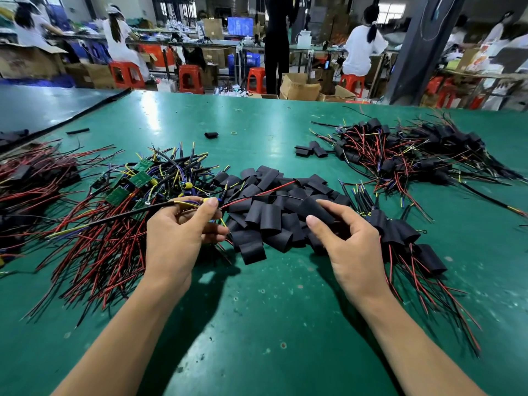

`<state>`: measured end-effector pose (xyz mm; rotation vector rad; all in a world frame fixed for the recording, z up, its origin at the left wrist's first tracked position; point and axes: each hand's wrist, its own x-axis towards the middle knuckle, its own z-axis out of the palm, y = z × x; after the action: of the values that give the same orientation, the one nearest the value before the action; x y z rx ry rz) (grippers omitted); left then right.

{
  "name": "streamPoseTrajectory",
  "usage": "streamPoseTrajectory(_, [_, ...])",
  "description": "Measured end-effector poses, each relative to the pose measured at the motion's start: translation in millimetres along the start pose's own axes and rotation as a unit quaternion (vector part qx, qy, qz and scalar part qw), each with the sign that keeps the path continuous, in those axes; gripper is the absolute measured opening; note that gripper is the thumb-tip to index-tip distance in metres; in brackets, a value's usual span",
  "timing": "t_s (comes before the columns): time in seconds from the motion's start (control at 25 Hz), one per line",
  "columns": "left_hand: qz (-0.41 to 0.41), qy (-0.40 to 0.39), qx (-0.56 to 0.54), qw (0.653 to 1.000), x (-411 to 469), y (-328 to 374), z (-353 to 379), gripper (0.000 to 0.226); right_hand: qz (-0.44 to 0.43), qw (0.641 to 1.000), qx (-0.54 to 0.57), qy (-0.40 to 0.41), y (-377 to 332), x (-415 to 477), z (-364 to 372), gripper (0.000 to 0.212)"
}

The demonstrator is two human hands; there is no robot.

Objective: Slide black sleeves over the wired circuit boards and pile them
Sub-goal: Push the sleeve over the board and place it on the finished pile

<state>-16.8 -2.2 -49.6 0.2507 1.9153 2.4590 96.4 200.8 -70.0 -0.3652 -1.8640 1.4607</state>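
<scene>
My left hand grips one wired circuit board, mostly hidden in the fist, its red and black wires trailing right and a black lead trailing left. My right hand pinches a black sleeve at the near side of a heap of loose black sleeves. Bare green boards with red, black, yellow and purple wires lie in a pile to the left. Sleeved boards lie beside my right hand and in a big pile at the far right.
The green table mat spreads in front of me. A few stray sleeves and one more sleeve lie farther back. More red wiring sits at the left edge. Seated workers, orange stools and cardboard boxes stand beyond the table.
</scene>
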Motion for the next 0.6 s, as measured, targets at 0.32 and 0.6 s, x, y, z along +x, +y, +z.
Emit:
streamPoseTrajectory(0.32, [0.011,0.001,0.005,1.000,0.0,0.2,-0.3,0.016,0.008,0.999,0.035,-0.004,-2.5,-1.8,1.2,0.024])
streamPoseTrajectory(0.6, [0.001,-0.059,-0.014,0.998,-5.2,8.3,2.5,0.016,0.008,0.999,0.016,0.034,-5.5,-0.3,-1.2,0.024])
